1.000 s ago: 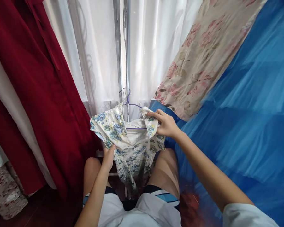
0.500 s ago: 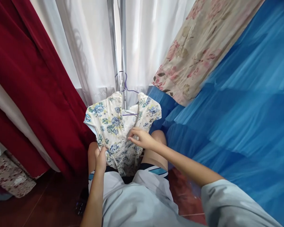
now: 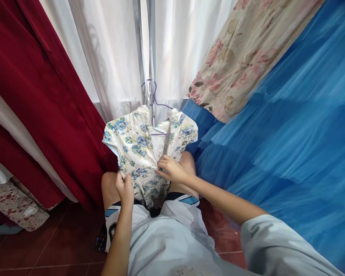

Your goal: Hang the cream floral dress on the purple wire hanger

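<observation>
A small white blouse with blue flowers (image 3: pixel 138 143) hangs on a purple wire hanger (image 3: pixel 156 100) hooked at a metal pole (image 3: pixel 149 53). My left hand (image 3: pixel 125 188) pinches the blouse's left lower edge. My right hand (image 3: pixel 172 169) grips the front opening near the middle. The blouse drapes down between my knees.
A dark red curtain (image 3: pixel 37 96) hangs at the left, white sheer curtains (image 3: pixel 115 57) behind the pole, a beige floral cloth (image 3: pixel 247 50) upper right and a blue fabric (image 3: pixel 290 145) at the right. Red floor tiles (image 3: pixel 60 249) lie below, with a dark remote-like object (image 3: pixel 99 243).
My right hand left the blouse's right shoulder and came down to the front opening. The blouse now hangs spread on the hanger. My left hand stays at the lower left edge.
</observation>
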Demonstrator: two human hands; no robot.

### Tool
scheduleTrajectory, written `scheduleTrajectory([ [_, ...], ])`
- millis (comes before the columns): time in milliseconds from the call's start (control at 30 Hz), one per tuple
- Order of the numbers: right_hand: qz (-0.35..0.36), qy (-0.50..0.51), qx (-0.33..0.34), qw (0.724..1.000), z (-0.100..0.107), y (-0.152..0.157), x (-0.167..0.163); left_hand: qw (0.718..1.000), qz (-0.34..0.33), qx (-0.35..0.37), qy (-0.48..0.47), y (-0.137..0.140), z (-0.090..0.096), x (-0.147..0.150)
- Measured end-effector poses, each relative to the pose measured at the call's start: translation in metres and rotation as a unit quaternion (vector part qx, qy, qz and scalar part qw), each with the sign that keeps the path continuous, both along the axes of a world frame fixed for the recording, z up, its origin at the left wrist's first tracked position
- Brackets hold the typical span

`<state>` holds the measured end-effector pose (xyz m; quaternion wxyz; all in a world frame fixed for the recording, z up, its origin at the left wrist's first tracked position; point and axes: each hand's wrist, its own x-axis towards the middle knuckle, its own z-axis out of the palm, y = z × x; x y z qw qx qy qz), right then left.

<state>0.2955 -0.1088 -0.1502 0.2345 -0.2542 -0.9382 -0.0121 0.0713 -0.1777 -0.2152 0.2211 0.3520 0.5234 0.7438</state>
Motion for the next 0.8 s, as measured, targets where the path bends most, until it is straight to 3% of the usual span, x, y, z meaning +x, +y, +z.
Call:
scheduleTrajectory([
  [100,0.032,0.0,-0.003,0.999,0.003,-0.004,0.0,0.979,0.116,0.062,0.153,-0.008,0.009,0.018],
  [133,0.038,0.011,-0.001,0.999,0.002,-0.005,0.0,0.968,0.108,0.073,0.213,-0.01,0.01,0.027],
  [233,0.043,0.06,0.015,0.997,-0.004,-0.004,-0.001,0.943,-0.013,0.063,0.328,-0.013,0.004,0.056],
  [400,0.064,0.128,0.025,0.989,-0.016,-0.002,-0.002,0.955,-0.085,0.014,0.285,0.005,-0.007,0.081],
  [500,0.026,0.153,0.053,0.986,-0.012,0.001,0.0,0.949,-0.11,0.008,0.294,0.011,-0.005,0.079],
  [633,-0.031,0.175,0.124,0.976,0.018,0.019,-0.004,0.943,-0.14,-0.004,0.303,0.003,-0.001,0.078],
  [800,-0.068,0.243,0.216,0.943,0.083,0.068,-0.024,0.936,-0.157,-0.023,0.313,-0.008,0.003,0.08],
])
